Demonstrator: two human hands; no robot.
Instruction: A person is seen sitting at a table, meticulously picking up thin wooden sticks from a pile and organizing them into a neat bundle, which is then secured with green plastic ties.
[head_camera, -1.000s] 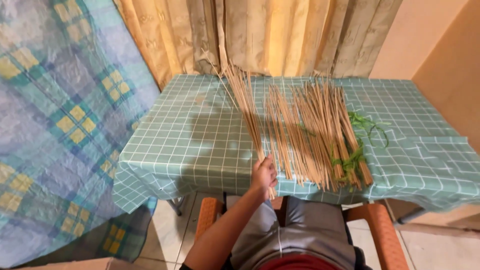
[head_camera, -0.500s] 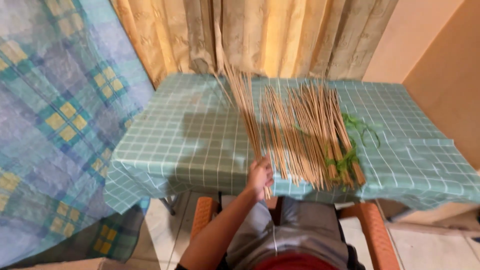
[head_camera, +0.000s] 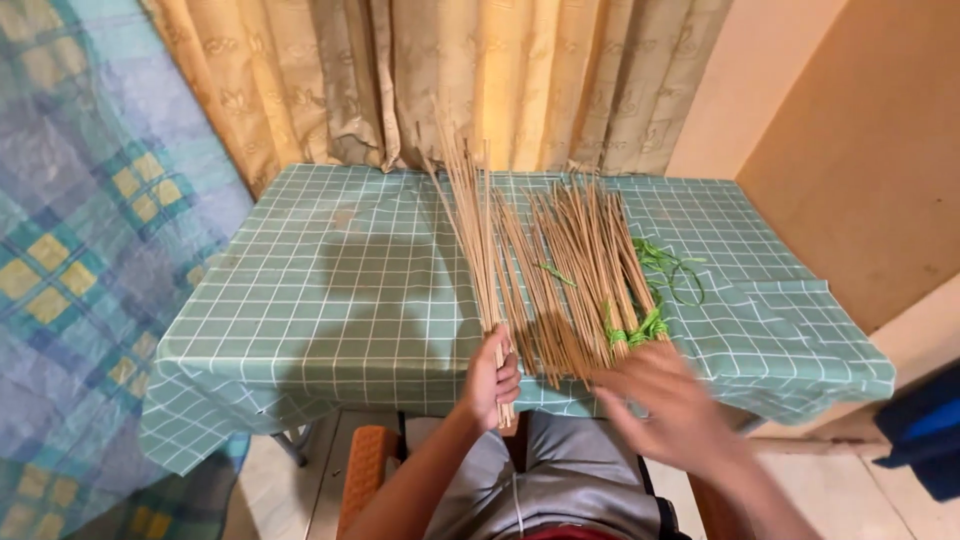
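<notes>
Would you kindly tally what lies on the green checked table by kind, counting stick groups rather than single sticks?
Bunch of thin sticks gripped by the left hand: 1
Loose pile of sticks: 1
Green string: 1
Total: 3

Bare forearms, no sleeves, grey trousers, red garment at waist

Dry, matt tan sticks (head_camera: 560, 270) on slightly glossy checked tablecloth (head_camera: 330, 290)
Bound with green plastic-looking cord (head_camera: 650, 325); softly sheened beige fabric curtain (head_camera: 450, 70) behind
</notes>
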